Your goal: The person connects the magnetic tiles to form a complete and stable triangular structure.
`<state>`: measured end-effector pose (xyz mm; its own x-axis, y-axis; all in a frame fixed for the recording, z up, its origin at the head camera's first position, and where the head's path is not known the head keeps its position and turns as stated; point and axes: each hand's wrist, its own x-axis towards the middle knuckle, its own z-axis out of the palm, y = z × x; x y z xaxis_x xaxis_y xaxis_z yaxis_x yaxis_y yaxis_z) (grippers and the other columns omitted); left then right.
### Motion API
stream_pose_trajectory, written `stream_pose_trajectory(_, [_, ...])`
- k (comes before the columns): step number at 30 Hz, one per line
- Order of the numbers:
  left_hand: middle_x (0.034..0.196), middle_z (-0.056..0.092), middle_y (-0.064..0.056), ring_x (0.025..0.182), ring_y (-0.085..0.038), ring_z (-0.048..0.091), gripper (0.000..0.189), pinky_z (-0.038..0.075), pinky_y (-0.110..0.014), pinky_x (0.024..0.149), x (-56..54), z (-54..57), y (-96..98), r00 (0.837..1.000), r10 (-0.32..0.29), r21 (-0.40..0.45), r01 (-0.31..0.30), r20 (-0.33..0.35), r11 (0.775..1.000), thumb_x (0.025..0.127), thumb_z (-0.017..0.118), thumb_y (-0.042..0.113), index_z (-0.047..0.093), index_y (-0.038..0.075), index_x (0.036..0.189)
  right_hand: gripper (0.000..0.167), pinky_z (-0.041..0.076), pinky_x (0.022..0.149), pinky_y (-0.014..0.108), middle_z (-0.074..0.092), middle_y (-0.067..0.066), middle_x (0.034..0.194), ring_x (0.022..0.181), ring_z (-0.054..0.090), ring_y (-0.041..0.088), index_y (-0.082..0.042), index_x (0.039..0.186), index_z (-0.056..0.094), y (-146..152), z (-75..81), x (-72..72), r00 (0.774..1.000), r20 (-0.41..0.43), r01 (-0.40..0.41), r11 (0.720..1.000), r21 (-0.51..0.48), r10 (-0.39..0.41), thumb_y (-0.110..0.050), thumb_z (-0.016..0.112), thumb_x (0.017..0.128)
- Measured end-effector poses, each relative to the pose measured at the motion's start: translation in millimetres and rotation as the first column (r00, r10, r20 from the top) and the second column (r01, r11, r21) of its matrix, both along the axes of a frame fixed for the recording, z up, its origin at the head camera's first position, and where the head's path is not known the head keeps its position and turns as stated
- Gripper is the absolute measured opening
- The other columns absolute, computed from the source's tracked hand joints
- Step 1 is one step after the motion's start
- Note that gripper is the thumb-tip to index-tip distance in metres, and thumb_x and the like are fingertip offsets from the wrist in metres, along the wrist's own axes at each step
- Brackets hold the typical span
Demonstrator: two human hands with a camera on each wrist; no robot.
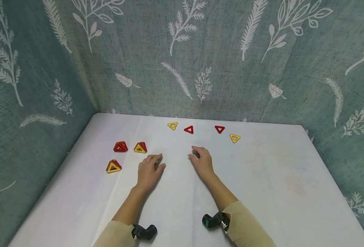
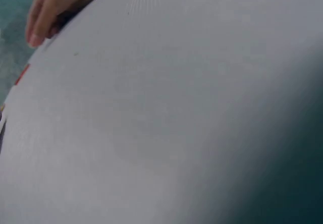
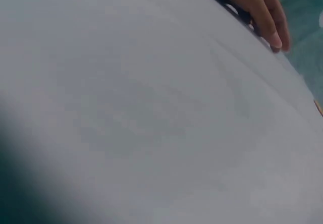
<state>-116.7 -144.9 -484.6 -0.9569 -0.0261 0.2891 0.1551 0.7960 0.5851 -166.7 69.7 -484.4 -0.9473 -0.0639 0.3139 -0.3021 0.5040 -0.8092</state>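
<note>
Over the white table my left hand [image 1: 149,171] is loosely bent, thumb and fingers apart, with nothing between them. It is nearest a red and yellow pyramid [image 1: 140,147] built of triangle frames. An all-red pyramid [image 1: 120,146] stands farther left, and another yellow and red one [image 1: 113,166] lies closer to me. My right hand [image 1: 203,162] faces the left one, fingers loosely curved and holding nothing. Beyond the hands lie flat a yellow triangle [image 1: 172,126], a red triangle [image 1: 189,129], a second red triangle [image 1: 219,129] and a second yellow triangle [image 1: 235,138].
The table [image 1: 277,178] has a white cover, with its back edge against a green leaf-patterned curtain [image 1: 225,85]. Curtain also hangs along the left and right sides. A black wrist camera [image 1: 145,232] sits at my left cuff, another camera [image 1: 214,220] at the right.
</note>
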Motion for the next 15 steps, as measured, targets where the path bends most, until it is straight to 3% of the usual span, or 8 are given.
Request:
stream_pose_trajectory(9, [0.112,0.058,-0.011,0.100,-0.030,0.053,0.042,0.036,-0.044,0.083,-38.5,2.1,16.8,1.000,-0.020,-0.046,0.021,0.013,0.999,0.086,0.067,0.026,0.061,0.009,0.125,0.034,0.050,0.085,0.036,0.063,0.010,0.102,0.095,0.057,0.024,-0.005,0.118,0.063,6,4.3,-34.5,0.992,0.118,0.053,0.998,0.015,-0.054,-0.015,0.069,0.087])
stream_pose_trajectory(15, [0.117,0.054,-0.012,0.108,-0.030,0.050,0.046,0.036,-0.045,0.087,-48.6,-0.6,32.0,0.995,0.013,-0.067,-0.007,0.095,0.998,0.088,0.064,0.029,0.057,0.011,0.129,0.032,0.048,0.088,0.036,0.063,0.009,0.104,0.099,0.055,0.024,-0.005,0.118,0.063,5,0.3,-44.3,0.984,0.147,0.088,0.992,0.086,-0.100,-0.015,0.067,0.088])
